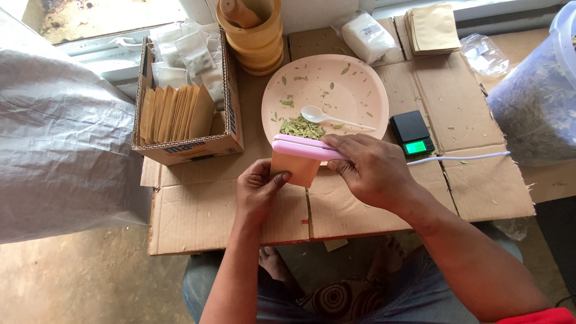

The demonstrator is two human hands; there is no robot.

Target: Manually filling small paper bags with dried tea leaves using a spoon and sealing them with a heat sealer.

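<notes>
L hand [258, 189] pinches brown paper pouch [295, 168] at its lower left corner, held just above cardboard surface [360, 210]. R hand [372, 171] wrapped w/ fingers pressing pink sealer [306, 147] clamped across pouch top. Pink plate [360, 78] w/ dried leaves [302, 126], white spoon [327, 117] just behind.

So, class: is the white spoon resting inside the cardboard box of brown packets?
No, the white spoon lies on the pink plate beside a small heap of dried leaves.
</notes>
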